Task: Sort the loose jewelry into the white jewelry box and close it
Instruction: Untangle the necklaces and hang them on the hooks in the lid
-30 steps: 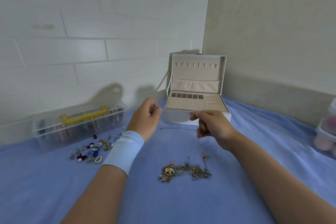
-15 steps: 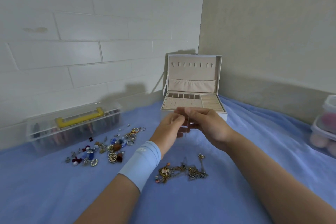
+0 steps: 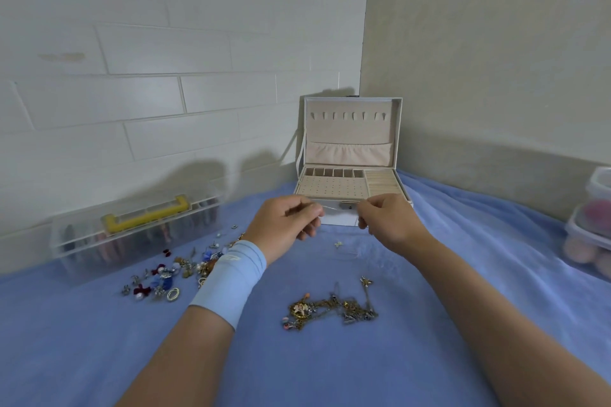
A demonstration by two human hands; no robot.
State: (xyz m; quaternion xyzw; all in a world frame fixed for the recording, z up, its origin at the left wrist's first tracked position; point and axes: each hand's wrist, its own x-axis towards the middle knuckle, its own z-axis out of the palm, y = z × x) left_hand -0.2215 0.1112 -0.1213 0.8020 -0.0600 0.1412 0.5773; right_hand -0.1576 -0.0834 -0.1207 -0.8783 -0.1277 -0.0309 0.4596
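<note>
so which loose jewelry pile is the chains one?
The gold tangle right of the wristband. The other pile, left of it, is small bows, studs and rings.

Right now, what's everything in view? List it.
white jewelry box: one, white with beige lining, lid open, back corner
thin chain: one, silvery, faint, stretched between the hands
necklace tangle: one heap, gold-toned, cloth centre
small jewelry scatter: many, mixed colours, cloth left
clear case: one, yellow handle, by left wall
stacked tubs: at least two, clear, pinkish contents, right edge
cloth: one, blue, underneath everything
wristband: one, light blue, left wrist
left hand: pinches chain's left end
right hand: pinches chain's right end
</note>
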